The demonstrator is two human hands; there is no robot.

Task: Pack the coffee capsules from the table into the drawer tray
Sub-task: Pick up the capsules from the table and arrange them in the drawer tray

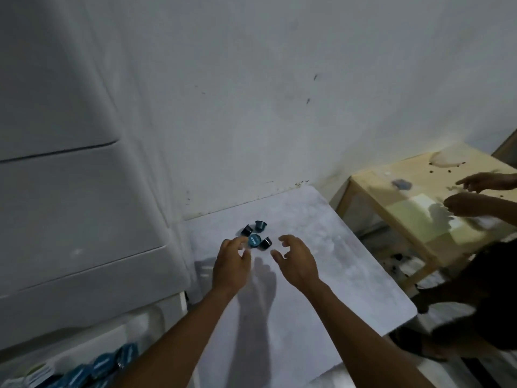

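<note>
As we look down from the head camera, we see four coffee capsules (254,241) sitting close together on the white table (321,275), near its far left side. One shows its blue top; the other three are dark and turned other ways.

Our left hand (230,264) is just beside the blue-topped one, with its fingers bent a little toward it. We cannot tell if they touch it, but they hold nothing. Our right hand (296,261) hangs over the table on the other side of the little bunch, fingers spread and bent like a claw, and it is empty too. We think the hands are on two sides so they can scoop the capsules together and none can roll away.

Down at the bottom left is the drawer tray (36,373), with a row of packed capsules (102,365) lying in it. It sits low and close to our left arm, so the trip should be short.

Off to the right, another person's hands (464,204) are over a wooden table (386,186).
</note>
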